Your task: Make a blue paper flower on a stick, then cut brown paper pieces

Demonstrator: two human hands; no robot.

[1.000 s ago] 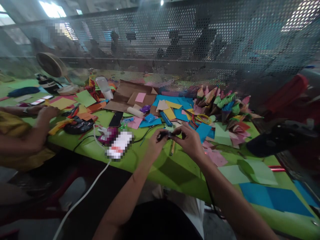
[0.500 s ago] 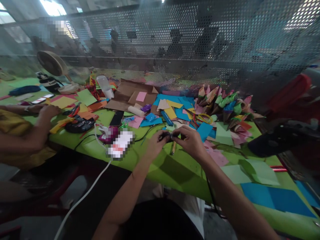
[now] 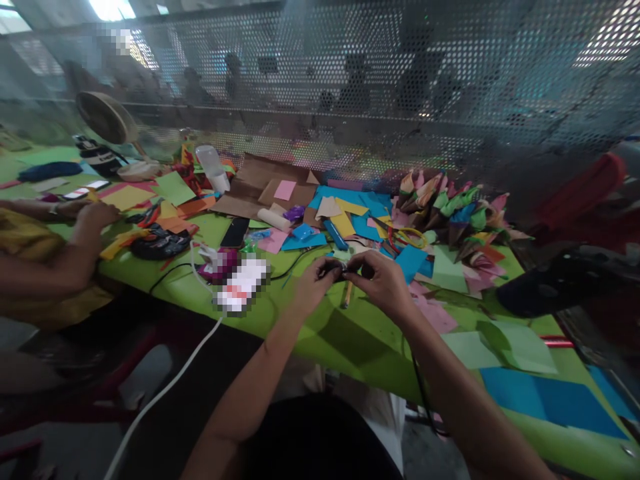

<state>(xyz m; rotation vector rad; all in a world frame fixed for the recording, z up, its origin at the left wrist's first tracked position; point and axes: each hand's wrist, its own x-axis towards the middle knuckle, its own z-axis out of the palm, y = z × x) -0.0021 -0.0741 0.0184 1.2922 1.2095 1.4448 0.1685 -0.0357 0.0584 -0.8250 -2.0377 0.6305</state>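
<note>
My left hand and my right hand meet over the green table, fingertips almost touching. Both pinch at a small dark thing, too small and shaded for me to name. Just below the fingers lies a yellow stick-like tool, partly hidden by my right hand. Behind the hands is a blue tool-like object, among blue and yellow paper sheets. To the right stands a cluster of brown paper cones with pink, green and orange paper tops.
A plugged-in phone, a dark phone and a purple packet lie to the left. Green sheets and blue sheets lie at right. A co-worker's hands are at far left. A perforated metal screen stands behind.
The fingers of both hands have shifted very slightly around the small dark thing. The view has tilted a little. Things on the table stay in place.
</note>
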